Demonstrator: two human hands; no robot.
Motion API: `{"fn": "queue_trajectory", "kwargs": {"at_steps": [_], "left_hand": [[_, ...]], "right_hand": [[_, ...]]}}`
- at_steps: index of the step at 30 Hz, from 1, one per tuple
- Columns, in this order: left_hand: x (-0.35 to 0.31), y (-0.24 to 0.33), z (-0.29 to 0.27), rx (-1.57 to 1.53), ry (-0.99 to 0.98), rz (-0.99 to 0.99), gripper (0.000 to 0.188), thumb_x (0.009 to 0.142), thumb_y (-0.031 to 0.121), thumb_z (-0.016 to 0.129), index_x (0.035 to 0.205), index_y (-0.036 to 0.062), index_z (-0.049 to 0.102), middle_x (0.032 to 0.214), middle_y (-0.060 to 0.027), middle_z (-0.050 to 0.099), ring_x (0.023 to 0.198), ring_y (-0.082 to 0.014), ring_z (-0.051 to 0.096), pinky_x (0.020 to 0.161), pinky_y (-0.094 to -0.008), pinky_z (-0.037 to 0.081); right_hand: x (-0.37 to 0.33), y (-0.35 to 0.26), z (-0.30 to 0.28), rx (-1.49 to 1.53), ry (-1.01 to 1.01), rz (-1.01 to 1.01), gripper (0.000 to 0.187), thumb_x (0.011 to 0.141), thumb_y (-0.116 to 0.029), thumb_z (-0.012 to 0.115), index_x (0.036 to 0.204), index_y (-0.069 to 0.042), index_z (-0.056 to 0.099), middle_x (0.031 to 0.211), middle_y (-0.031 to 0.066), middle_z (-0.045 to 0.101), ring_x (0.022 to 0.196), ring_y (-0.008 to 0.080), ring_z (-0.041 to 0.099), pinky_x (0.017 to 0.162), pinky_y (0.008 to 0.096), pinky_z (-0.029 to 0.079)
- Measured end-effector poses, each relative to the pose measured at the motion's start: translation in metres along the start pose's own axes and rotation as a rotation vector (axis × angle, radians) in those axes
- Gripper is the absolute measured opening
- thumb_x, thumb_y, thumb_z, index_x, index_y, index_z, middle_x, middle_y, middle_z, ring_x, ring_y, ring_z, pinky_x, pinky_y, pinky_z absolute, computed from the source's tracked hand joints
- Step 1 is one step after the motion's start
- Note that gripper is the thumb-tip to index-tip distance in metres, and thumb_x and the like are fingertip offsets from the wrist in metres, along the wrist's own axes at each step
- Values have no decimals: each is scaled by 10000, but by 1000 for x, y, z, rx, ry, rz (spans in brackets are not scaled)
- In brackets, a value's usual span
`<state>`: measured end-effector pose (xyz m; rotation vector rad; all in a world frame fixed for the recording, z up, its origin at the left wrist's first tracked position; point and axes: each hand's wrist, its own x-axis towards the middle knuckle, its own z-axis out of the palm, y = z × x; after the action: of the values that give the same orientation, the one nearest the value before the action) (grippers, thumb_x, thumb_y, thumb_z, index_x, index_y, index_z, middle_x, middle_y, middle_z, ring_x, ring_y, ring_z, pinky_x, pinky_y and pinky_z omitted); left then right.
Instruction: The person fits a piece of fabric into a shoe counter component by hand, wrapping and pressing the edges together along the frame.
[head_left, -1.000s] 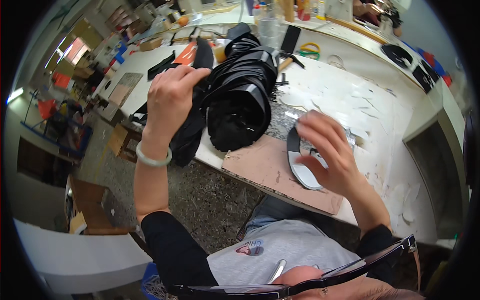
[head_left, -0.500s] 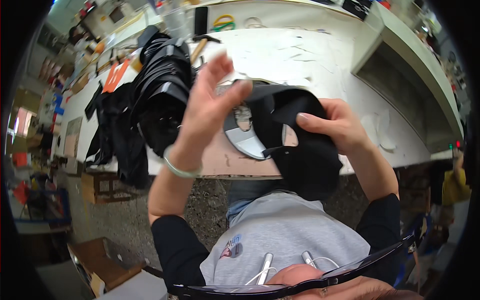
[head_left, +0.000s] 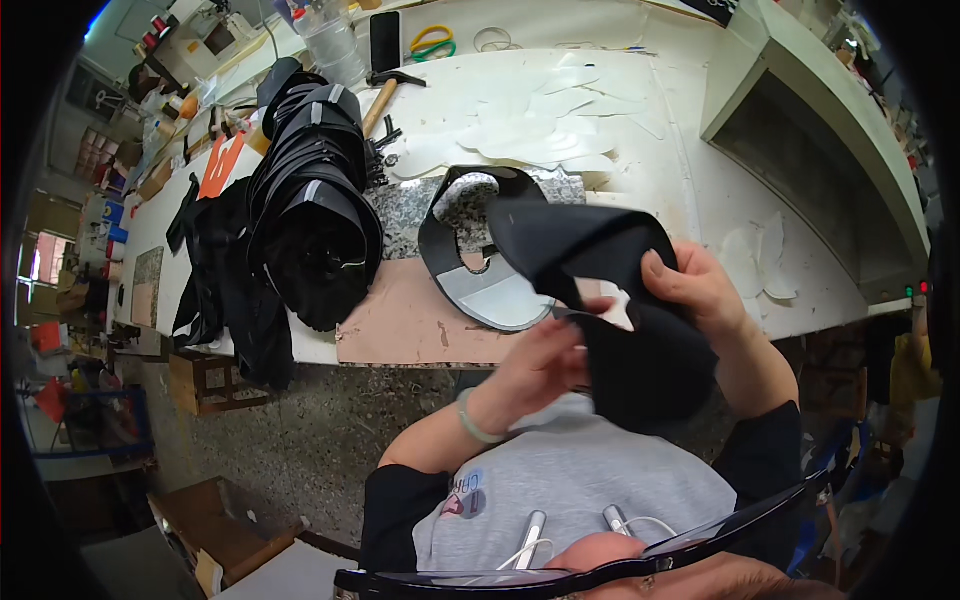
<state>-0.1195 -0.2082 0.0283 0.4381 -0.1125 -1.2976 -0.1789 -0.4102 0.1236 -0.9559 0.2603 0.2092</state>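
A curved black piece with a cut-out opening (head_left: pixel 650 370), like stiff cloth or leather, is raised over the table's front edge. My right hand (head_left: pixel 700 290) grips its right side, thumb on top. At the opening's left edge, my left hand (head_left: pixel 540 370) has its fingers curled on the piece, some of them partly hidden behind it. A second curved piece, black with a whitish lower part (head_left: pixel 495 295), lies to the left, across a speckled stone slab (head_left: pixel 400 215) and a pinkish board (head_left: pixel 400 325). Neither hand touches that one.
At left stands a nested stack of black curved pieces (head_left: pixel 315 210), beside hanging black cloth (head_left: pixel 225 290). Behind are a hammer (head_left: pixel 380 105), a phone (head_left: pixel 386 42), scissors (head_left: pixel 432 45) and whitish scraps (head_left: pixel 510 125). A grey open-fronted housing (head_left: pixel 790 80) stands right.
My left hand has come down from above the stone slab to the held black piece and closed on its left edge. The right hand has shifted slightly right and down with the piece.
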Motion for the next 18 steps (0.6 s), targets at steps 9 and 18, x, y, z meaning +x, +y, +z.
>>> {"fn": "queue_trajectory", "kwargs": {"at_steps": [9, 18], "left_hand": [[-68, 34, -13, 992, 591, 639, 222, 974, 46, 586, 1179, -35, 613, 878, -26, 672, 740, -45, 616, 636, -196, 525], [-55, 54, -55, 892, 720, 572, 360, 989, 59, 557, 1332, -36, 507, 881, -51, 677, 671, -78, 640, 559, -211, 538]], "right_hand": [[74, 47, -14, -388, -22, -161, 258, 984, -216, 622, 1111, 5, 664, 946, 16, 690, 842, 56, 603, 739, 227, 513], [119, 75, -27, -532, 78, -231, 241, 981, -191, 622, 1099, 15, 657, 943, 22, 696, 867, 65, 596, 767, 252, 512]]}}
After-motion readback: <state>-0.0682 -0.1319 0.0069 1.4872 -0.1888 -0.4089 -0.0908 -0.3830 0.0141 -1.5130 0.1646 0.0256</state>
